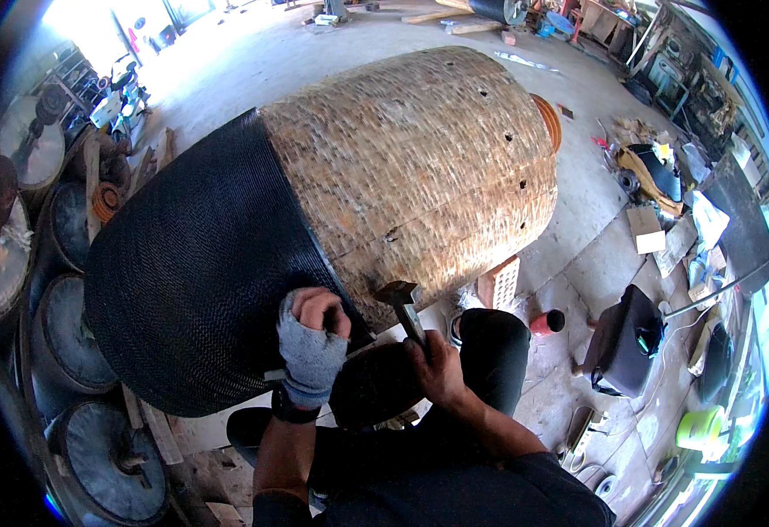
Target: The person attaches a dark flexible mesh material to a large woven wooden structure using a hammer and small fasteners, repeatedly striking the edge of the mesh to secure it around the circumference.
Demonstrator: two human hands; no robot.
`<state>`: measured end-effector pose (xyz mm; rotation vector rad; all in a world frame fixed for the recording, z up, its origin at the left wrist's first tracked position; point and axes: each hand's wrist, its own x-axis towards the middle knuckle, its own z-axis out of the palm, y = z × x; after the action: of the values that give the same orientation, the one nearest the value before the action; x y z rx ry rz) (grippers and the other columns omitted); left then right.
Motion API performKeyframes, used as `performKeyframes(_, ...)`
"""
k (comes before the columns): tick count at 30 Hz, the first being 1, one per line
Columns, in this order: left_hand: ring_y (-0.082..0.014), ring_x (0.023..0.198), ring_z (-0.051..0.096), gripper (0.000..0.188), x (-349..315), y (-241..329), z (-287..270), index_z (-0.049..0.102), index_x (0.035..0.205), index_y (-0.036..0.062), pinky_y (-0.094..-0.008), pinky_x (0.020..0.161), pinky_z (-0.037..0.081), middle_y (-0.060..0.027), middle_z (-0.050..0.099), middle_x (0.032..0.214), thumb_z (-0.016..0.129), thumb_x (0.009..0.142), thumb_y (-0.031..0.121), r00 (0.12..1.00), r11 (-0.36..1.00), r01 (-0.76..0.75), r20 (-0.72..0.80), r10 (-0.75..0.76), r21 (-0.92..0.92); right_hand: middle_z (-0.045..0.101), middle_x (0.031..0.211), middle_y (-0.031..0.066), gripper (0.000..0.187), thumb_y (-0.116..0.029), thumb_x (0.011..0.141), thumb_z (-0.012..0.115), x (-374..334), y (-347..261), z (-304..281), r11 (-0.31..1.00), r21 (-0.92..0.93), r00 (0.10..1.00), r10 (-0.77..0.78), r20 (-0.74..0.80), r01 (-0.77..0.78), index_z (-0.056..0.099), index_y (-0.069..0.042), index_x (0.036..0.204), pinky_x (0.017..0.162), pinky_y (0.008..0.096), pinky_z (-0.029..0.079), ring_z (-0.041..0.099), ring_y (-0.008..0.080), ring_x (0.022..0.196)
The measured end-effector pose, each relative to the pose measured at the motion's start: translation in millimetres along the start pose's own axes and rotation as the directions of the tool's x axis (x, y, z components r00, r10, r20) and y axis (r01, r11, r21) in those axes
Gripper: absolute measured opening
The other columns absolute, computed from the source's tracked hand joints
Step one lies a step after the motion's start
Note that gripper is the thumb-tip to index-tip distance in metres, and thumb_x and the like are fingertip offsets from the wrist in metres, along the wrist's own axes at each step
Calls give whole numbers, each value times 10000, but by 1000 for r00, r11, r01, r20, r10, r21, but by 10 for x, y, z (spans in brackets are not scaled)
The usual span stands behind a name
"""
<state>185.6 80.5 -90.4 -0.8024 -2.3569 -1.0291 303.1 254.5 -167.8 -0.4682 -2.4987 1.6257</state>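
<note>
A huge woven basket-like vessel (384,176) lies on its side on the floor, its near half black and its far half tan. My left hand (314,338), in a grey fingerless glove, is closed against the black weave at the seam and grips a thin tool that is mostly hidden. My right hand (437,364) holds the handle of a small hammer (400,297), whose dark head sits at the lower edge of the tan part. My knees in dark trousers are below the hands.
Several round dark-lidded jars (77,338) line the left side. A red brick (500,283) props the vessel. A black box-like machine (626,338), a red can (544,322), cardboard and clutter lie to the right.
</note>
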Motion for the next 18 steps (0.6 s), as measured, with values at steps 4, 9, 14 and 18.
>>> performKeyframes(4,-287,940,629,460,56,-116,6,523,1202,51,-436,862,490,-142,628,1033,687,773,19,1000,991,12,-5,-12,137,567,640,148,270,-221,934,590,31,-17,48,999,36,999,-31,25,30,526,33,870,527,356,436,534,178,564)
performKeyframes(9,-258,916,625,470,48,-158,73,525,1212,41,-394,841,498,-127,627,1024,677,772,-25,999,989,32,-11,-31,147,566,637,110,272,-228,941,587,76,-94,24,999,50,997,5,75,-8,535,29,871,536,345,446,532,162,570)
performKeyframes(14,-249,892,623,503,78,-138,83,509,1226,32,-379,821,501,-117,630,957,677,760,-52,998,994,46,-48,-41,104,603,721,248,256,-232,926,602,80,-112,34,999,40,995,1,95,-5,527,8,976,589,426,480,636,387,686)
performKeyframes(18,-253,895,615,544,106,-81,84,499,1243,33,-378,827,488,-114,625,946,687,739,-50,994,992,108,-37,-106,58,619,762,258,262,-221,922,603,96,6,91,999,-18,995,-33,92,35,534,11,1021,608,437,496,644,409,719)
